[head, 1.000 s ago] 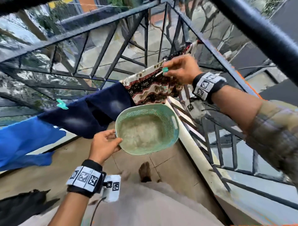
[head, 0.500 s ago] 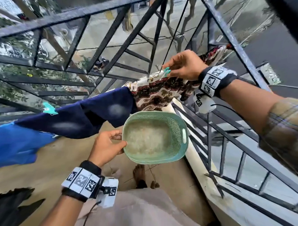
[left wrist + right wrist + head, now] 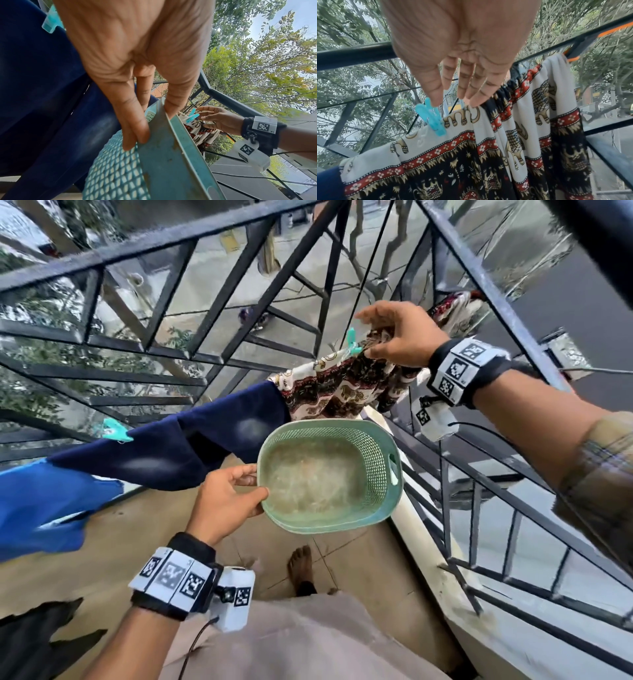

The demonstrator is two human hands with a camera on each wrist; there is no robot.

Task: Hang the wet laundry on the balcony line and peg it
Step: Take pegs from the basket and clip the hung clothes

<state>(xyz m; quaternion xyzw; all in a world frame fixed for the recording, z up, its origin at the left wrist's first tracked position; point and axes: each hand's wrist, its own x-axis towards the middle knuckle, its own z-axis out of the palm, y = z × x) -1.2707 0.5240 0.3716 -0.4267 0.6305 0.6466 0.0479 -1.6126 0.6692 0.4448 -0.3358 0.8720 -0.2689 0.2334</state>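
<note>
The patterned cloth with cream elephants, red flower bands and black ground (image 3: 496, 155) hung over the thin balcony line, bunched towards its right end by the dark metal railing (image 3: 144, 248). A small turquoise plastic peg (image 3: 435, 119) sat clamped on its upper edge near the left corner. The right hand (image 3: 400, 333) hovered just above and beside that peg, fingers (image 3: 467, 86) straight and spread, gripping nothing. The fabric looked soft and limp, probably heavy with water, so I judged it would sag and slide along the line unless taken by the top hem and spread flat. To its left a navy blue garment (image 3: 178, 443) hung on the same line with another turquoise peg (image 3: 114, 430), and beyond it a brighter blue cloth (image 3: 44, 505). Below, the left hand (image 3: 226, 501) gripped the rim of a pale green perforated plastic basket (image 3: 376, 453), thumb inside, fingers beneath; it looked empty.
</note>
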